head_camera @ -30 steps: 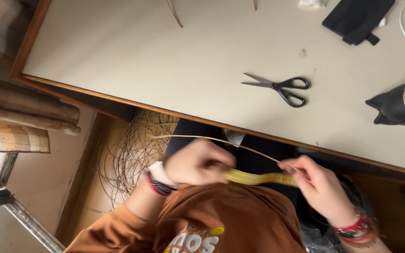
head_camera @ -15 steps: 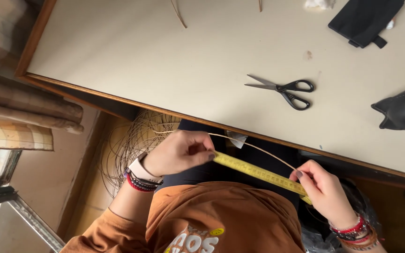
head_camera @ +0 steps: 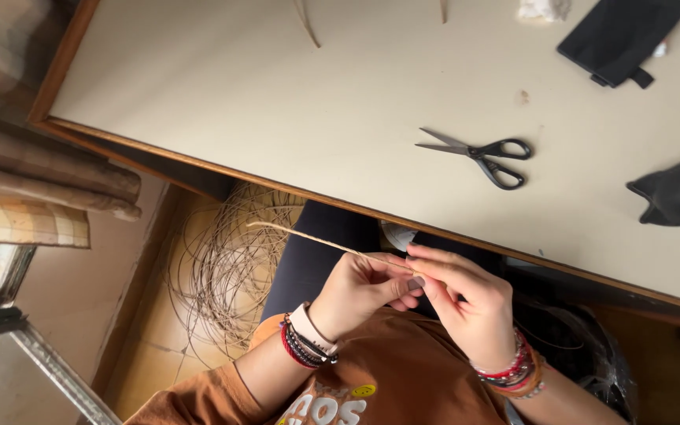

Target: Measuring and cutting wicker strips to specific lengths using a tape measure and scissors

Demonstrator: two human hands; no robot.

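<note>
My left hand point(head_camera: 360, 290) and my right hand point(head_camera: 466, 303) meet in my lap, just below the table's front edge. Both pinch a thin tan reed strand point(head_camera: 308, 238) whose free end sticks out to the upper left. The yellow measuring tape is out of sight. I wear an orange-brown sweatshirt point(head_camera: 403, 378), a watch and bead bracelets on the left wrist, and several bracelets on the right wrist.
A beige table point(head_camera: 277, 94) with a wooden rim fills the top. On it lie black-handled scissors point(head_camera: 478, 153), a black pouch point(head_camera: 619, 35) and a dark object with a metal part point(head_camera: 674, 193). A coil of reed point(head_camera: 226, 264) lies on the floor at left.
The hands had stretched a yellow tape along the reed, about a forearm apart. Now they have come together on the reed and the tape no longer shows.
</note>
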